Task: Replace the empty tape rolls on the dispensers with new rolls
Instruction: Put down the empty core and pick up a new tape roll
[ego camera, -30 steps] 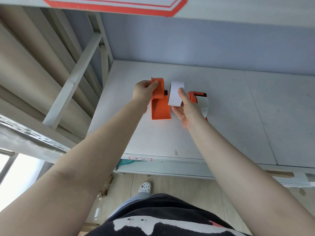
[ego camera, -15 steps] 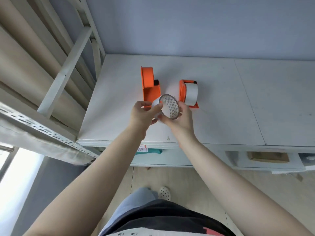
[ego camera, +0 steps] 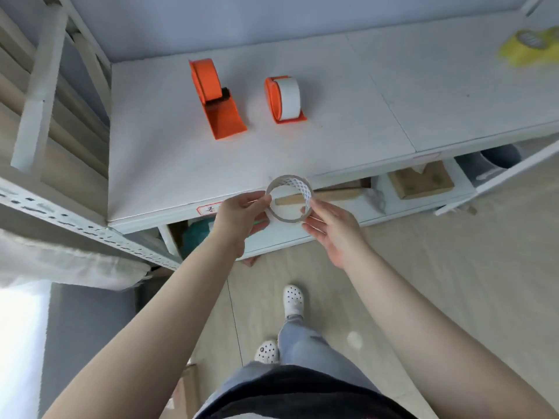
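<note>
An empty tape core (ego camera: pixel 305 187), a thin white ring with a lattice pattern inside, hangs over the front edge of the white shelf (ego camera: pixel 169 164). My left hand (ego camera: pixel 242 211) pinches its left rim and my right hand (ego camera: pixel 331 225) touches its right rim with the fingertips. Farther back on the shelf stands an orange dispenser (ego camera: pixel 216 96) with no roll on it. To its right is a second orange dispenser (ego camera: pixel 282 99) carrying a white roll.
A yellow object with a tape roll (ego camera: pixel 529 45) lies at the shelf's far right. A lower shelf holds a cardboard box (ego camera: pixel 422 179) and wooden pieces. White metal rack posts (ego camera: pixel 36 86) stand at the left. My feet in white clogs are on the floor.
I have pulled the empty core back from the dispensers toward me, past the shelf's front edge. The core has turned so that I look through its opening. The left dispenser stands bare.
</note>
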The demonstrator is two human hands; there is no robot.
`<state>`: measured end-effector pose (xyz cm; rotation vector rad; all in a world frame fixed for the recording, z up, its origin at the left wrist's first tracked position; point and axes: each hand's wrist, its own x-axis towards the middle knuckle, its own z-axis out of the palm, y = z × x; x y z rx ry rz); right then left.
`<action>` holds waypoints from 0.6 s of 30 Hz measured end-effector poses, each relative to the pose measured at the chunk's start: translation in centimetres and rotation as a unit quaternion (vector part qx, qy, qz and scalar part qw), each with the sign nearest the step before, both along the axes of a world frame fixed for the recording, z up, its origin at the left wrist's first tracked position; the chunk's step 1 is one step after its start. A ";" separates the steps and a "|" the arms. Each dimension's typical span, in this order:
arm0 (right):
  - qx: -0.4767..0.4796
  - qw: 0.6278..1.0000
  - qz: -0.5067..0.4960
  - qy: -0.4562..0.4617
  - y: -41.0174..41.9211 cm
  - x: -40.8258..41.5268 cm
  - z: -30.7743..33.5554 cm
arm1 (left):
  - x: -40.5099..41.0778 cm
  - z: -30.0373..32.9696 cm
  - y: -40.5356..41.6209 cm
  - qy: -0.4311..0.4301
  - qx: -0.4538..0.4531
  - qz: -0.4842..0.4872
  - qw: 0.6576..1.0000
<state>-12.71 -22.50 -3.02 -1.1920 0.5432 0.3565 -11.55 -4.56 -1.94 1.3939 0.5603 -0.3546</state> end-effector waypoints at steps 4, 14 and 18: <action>0.008 0.998 -0.062 0.027 -2.9 -4.1 -0.7 | -2.7 -0.6 -3.0 0.014 -0.027 -0.059 0.998; 0.006 0.979 -0.201 0.032 -14.7 -9.8 -1.0 | -3.7 -1.0 -16.1 0.006 -0.023 -0.192 0.981; 0.005 0.970 -0.240 0.041 -22.0 -11.8 -1.1 | -4.0 -1.7 -24.2 0.010 -0.020 -0.235 0.972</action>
